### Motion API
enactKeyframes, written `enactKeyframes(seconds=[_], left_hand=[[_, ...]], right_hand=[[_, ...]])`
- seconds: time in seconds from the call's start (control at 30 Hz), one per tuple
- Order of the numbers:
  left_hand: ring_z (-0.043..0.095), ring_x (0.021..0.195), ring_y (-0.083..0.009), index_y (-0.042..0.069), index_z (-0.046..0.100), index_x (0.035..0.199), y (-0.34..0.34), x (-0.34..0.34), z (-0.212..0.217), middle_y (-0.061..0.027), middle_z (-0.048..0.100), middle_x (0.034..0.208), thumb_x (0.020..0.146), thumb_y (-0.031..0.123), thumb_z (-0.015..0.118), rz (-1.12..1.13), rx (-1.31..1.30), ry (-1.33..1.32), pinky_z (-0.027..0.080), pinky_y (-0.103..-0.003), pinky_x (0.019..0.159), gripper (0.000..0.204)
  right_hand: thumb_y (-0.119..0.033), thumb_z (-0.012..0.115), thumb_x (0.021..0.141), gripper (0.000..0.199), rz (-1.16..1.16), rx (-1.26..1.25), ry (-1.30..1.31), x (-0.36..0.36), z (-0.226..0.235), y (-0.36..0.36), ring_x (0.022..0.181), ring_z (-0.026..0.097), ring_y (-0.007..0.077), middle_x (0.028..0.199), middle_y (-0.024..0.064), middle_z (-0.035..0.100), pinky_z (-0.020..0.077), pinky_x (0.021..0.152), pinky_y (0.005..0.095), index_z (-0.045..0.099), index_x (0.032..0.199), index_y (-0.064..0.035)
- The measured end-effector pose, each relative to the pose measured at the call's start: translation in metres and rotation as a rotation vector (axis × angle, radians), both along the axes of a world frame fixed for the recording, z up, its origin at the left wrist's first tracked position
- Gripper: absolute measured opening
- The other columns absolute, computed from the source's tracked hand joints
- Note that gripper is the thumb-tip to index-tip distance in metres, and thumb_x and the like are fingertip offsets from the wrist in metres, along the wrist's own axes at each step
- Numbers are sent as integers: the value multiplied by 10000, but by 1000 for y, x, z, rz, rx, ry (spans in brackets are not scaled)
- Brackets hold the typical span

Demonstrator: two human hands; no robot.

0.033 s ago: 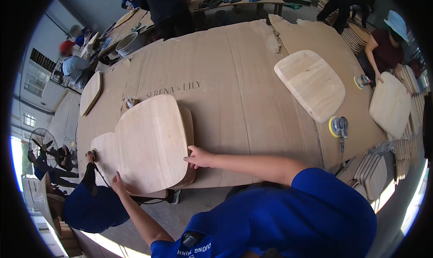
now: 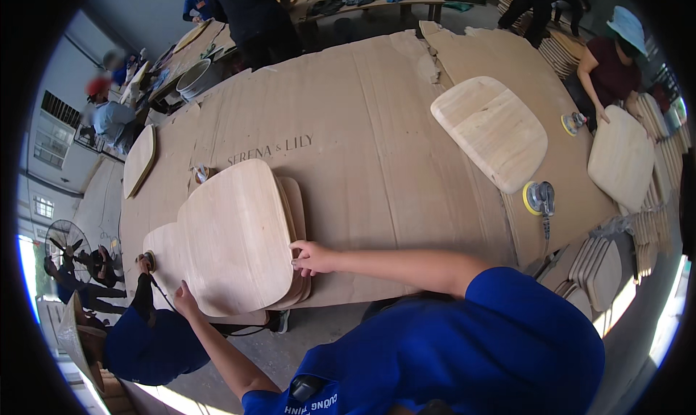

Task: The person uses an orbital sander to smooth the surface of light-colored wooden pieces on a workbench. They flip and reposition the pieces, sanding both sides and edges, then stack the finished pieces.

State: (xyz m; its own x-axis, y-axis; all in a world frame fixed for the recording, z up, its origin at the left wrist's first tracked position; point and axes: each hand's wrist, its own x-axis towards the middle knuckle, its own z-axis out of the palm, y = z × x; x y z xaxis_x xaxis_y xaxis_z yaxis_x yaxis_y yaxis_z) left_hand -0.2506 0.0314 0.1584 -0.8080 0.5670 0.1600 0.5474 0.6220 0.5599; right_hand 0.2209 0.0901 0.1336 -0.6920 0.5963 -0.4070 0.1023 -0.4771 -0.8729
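Observation:
A pale wooden panel (image 2: pixel 235 234) with rounded corners lies over several similar panels (image 2: pixel 296 208) that show along its right edge. My left hand (image 2: pixel 186 300) holds its near left edge, thumb up along the side. At the lower right edge, my right hand (image 2: pixel 312 258) grips the same panel with bent fingers; the fingertips beneath it are partly hidden. Just left of it, another panel (image 2: pixel 161 242) lies partly covered, and a co-worker's hand (image 2: pixel 143 264) rests on a sander (image 2: pixel 150 258) there.
Cardboard (image 2: pixel 348 168) covers the table. On the right lie a panel (image 2: pixel 493 132) and a yellow-rimmed sander (image 2: pixel 539 199). A person in a light blue hat (image 2: pixel 627 29) handles another panel (image 2: pixel 620 158). A co-worker in a conical hat (image 2: pixel 78 328) is close on my left.
The whole view has shifted slightly left. A little more of the panels underneath shows along the held panel's right side. Both my hands keep their hold.

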Motion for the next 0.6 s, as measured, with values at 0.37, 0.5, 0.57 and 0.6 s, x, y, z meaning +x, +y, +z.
enactKeyframes(seconds=[0.37,0.5,0.57,0.6], left_hand=[[633,940,-123,20,655,1109,195,446,-41,-67,693,1029,961,251,598,-952,45,-903,483,-259,798,280],[625,983,-227,-30,385,1375,205,646,-90,-168,639,1140,1000,362,491,-970,-374,-1454,507,-343,863,552],[602,1014,-267,-36,329,1406,222,721,-112,-193,593,1208,988,460,464,-830,-384,-1518,500,-377,882,663],[590,1026,-281,-39,313,1412,231,753,-122,-198,571,1240,973,512,460,-742,-371,-1556,494,-395,891,720]], right_hand=[[-151,625,901,290,-834,307,-733,358,-72,-8,776,643,152,959,77,666,526,701,304,598,1170,-46],[-104,727,773,379,-1014,968,-1455,503,-50,-81,1055,580,297,1075,144,606,507,837,419,577,1119,-65],[-182,805,712,619,-1032,715,-1719,560,-43,-104,1144,519,329,1111,156,568,466,914,430,504,1240,-69],[-192,813,704,674,-1026,529,-1688,579,-47,-109,1133,530,335,1111,165,573,467,919,433,471,1271,-66]])
